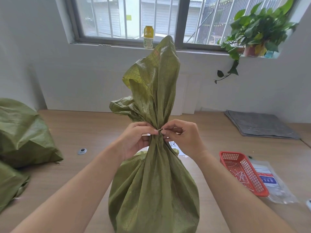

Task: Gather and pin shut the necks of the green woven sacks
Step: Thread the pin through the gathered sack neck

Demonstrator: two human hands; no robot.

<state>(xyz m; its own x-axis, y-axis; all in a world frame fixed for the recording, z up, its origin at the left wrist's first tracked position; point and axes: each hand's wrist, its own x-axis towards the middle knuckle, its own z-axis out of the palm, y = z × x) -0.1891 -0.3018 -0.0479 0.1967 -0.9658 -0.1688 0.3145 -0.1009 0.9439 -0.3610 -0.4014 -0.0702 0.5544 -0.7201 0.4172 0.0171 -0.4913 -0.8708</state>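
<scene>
Wooden bench (84,128) bears the green woven sack (154,190); left hand (136,140) and right hand (183,137) both pinch a pale fastener (159,129) at its neck (157,140). Best keep the gather tight while closing.

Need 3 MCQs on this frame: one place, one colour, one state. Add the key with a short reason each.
1. Where is the basket relative to the upright sack?
A) on the table, to its right
B) on the table, to its left
C) on the windowsill

2. What colour is the basket?
A) blue
B) red
C) yellow

3. What state is the neck of the upright sack in?
A) spread wide open
B) gathered and pinched
C) folded flat on the table

Key:
1 A: it sits on the table right of the sack.
2 B: its mesh walls are red.
3 B: the left hand and right hand pinch a small pale fastener at the bunched neck.
</scene>
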